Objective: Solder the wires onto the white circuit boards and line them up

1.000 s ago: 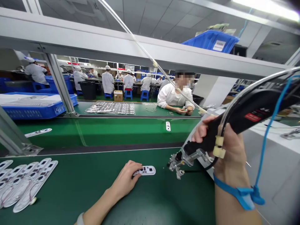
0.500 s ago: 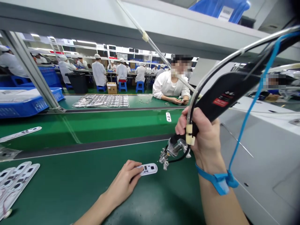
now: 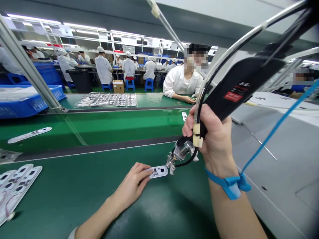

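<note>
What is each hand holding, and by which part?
The right hand grips a hose-fed tool by its black handle, above its metal head. The left hand rests its fingertips on the end of a white board on the green mat.

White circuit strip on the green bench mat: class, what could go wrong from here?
The metal head of the black-handled tool in the right hand sits almost at the white circuit strip, so a slip might scratch it or catch the left hand. Only fingertips pin the strip on the smooth green mat, so it could shift. The blue wrist-strap cord rises beside the tool and might snag.
</note>
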`<move>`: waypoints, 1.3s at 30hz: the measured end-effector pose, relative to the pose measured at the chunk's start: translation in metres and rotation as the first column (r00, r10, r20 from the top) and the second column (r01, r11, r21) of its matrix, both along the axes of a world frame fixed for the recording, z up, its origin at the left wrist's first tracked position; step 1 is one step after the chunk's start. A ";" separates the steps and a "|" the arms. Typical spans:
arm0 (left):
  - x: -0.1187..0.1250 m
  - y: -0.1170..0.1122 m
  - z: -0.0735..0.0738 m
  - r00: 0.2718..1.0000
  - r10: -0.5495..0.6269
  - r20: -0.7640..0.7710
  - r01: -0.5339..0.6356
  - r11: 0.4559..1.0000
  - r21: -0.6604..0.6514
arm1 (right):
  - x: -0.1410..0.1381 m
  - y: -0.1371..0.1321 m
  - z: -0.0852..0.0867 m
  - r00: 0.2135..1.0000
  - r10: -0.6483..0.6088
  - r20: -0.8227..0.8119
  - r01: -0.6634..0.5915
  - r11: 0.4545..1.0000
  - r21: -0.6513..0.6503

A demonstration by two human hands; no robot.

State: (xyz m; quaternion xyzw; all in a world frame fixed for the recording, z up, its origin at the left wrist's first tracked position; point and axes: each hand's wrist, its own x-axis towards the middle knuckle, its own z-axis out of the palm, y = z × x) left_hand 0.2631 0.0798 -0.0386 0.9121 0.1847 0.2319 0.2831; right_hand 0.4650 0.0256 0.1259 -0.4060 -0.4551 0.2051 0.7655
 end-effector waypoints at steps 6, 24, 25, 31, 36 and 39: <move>0.000 0.000 0.000 1.000 0.007 -0.018 -0.007 1.000 -0.010 | -0.002 0.000 0.002 1.000 -0.019 -0.023 0.019 1.000 0.007; 0.001 0.000 0.001 0.999 0.001 -0.036 -0.001 1.000 -0.003 | -0.003 0.003 0.000 0.999 -0.030 0.030 0.031 0.999 -0.016; 0.000 -0.001 0.001 0.999 -0.001 -0.042 0.001 1.000 0.009 | -0.003 0.003 0.000 0.999 -0.034 0.033 0.035 0.999 -0.020; 0.001 -0.001 -0.001 0.997 -0.003 -0.079 0.008 0.998 0.061 | -0.014 0.006 -0.003 0.997 -0.047 0.062 0.048 0.999 -0.005; 0.001 -0.002 -0.001 0.997 0.007 -0.073 -0.001 0.997 0.072 | -0.022 0.007 -0.002 0.993 -0.101 0.065 0.101 0.995 0.005; 0.001 -0.002 0.000 0.998 0.017 -0.063 -0.013 0.997 0.073 | -0.010 -0.009 0.011 0.986 -0.159 0.042 0.161 0.987 -0.031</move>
